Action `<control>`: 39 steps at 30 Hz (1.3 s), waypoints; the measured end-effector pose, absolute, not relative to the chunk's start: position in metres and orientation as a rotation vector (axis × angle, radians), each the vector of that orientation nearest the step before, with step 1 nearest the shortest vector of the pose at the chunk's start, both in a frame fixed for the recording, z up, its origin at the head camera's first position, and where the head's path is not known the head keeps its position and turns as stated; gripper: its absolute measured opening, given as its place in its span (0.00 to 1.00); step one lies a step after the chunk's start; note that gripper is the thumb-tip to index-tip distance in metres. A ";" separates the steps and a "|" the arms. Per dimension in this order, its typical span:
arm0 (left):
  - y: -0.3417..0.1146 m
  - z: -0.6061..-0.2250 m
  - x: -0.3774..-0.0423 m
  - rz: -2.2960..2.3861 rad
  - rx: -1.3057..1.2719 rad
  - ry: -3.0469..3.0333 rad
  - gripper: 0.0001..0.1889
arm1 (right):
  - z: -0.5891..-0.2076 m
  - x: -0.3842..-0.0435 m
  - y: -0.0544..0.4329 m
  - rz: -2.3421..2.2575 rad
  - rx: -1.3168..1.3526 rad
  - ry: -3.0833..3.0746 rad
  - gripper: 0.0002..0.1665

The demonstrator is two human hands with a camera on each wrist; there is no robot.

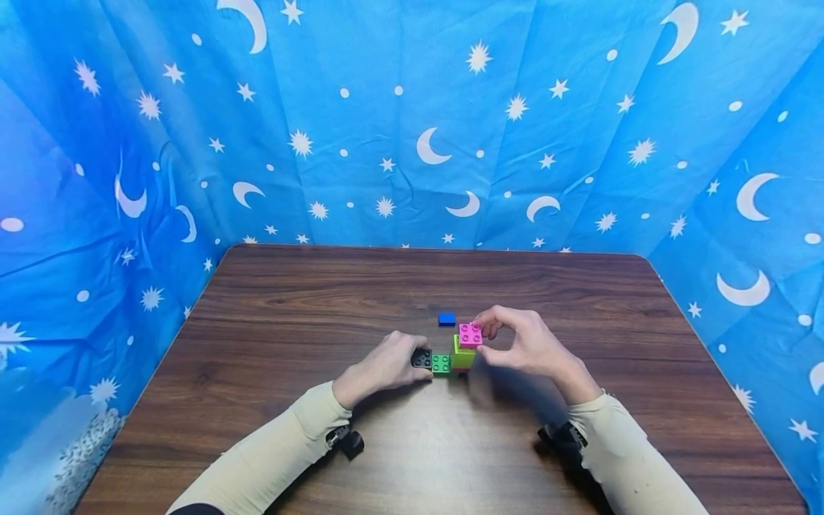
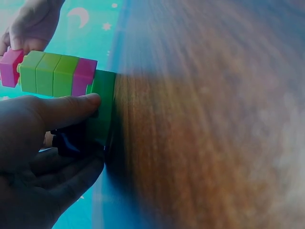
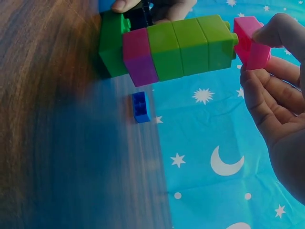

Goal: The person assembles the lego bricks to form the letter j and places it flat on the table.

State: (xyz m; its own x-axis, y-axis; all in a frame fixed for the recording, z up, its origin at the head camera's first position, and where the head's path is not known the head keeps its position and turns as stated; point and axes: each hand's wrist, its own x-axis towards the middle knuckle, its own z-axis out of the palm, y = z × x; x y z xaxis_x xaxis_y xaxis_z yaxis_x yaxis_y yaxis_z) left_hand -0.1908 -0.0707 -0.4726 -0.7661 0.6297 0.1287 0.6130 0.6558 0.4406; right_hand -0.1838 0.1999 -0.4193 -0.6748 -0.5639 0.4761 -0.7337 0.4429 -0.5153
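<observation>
My right hand (image 1: 531,347) pinches a pink brick (image 1: 470,335) between thumb and fingers. It is just over the top studs of a stack of three lime bricks (image 3: 190,47); whether it touches them I cannot tell. Under the lime bricks sits a magenta brick (image 3: 140,57), which stands on one end of a long green brick (image 3: 112,47) on the table. My left hand (image 1: 386,361) grips the other end, where a black brick (image 1: 422,357) sits on the green one. The left fingers partly hide the black brick.
A loose blue brick (image 1: 447,319) lies on the wooden table (image 1: 309,300) behind the stack. Blue cloth (image 1: 399,121) with moons and stars hangs around the table's back and sides. Both wrists carry black camera mounts (image 1: 350,442).
</observation>
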 end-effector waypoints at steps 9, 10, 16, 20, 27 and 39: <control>-0.070 -0.472 -0.191 0.742 1.034 2.808 0.14 | -0.424 -0.184 0.197 1.067 1.128 -2.475 0.21; -0.070 -0.472 -0.191 0.740 1.031 2.808 0.14 | -0.424 -0.184 0.196 1.070 1.131 -2.473 0.21; -0.070 -0.471 -0.190 0.754 1.030 2.799 0.14 | -0.426 -0.184 0.196 1.102 1.157 -2.463 0.21; -0.070 -0.471 -0.190 0.758 1.032 2.791 0.15 | -0.428 -0.186 0.195 1.100 1.172 -2.439 0.20; -0.070 -0.470 -0.191 0.749 1.040 2.805 0.15 | -0.428 -0.190 0.192 1.045 1.234 -2.377 0.18; -0.069 -0.471 -0.192 0.720 1.055 2.822 0.16 | -0.422 -0.186 0.187 0.975 1.235 -2.467 0.16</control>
State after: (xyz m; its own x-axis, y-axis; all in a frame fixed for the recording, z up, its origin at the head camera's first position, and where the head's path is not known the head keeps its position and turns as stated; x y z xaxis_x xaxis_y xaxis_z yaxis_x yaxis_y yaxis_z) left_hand -0.1916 -0.0694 -0.4708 -0.7673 0.6303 0.1186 0.6100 0.6601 0.4383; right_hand -0.1858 0.1873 -0.4218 -0.6246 -0.6320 0.4587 -0.7749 0.4284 -0.4649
